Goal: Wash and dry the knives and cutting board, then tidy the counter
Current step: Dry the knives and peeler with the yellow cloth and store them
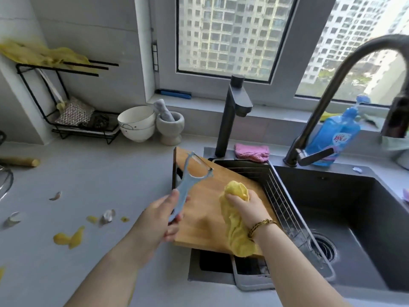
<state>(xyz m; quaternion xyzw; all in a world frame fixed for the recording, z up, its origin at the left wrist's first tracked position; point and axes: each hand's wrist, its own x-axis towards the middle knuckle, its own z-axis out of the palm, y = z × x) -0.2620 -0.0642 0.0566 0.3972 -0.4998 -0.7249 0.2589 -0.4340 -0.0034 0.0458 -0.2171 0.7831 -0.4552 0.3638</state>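
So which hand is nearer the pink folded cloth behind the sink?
Right. The right hand, gripping a crumpled yellow cloth, is over the wooden cutting board in front of the pink folded cloth; the left hand, holding a pale blue plastic peeler, sits farther left.

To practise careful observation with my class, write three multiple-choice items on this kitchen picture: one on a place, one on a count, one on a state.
1. Where does the pink cloth lie?
A. On the wire rack.
B. Behind the sink, beside the straight dark tap.
C. In the basin.

2. How many white bowls stand stacked beside the mortar?
A. One.
B. Two.
C. Four.

3. What is the left hand doing?
A. Lying flat on the counter.
B. Lifting the soap bottle.
C. Gripping the blue peeler.

Key: 1 B, it lies at the tap's foot; 2 B, one bowl sits inside another; 3 C, the hand curls round the peeler's handle.
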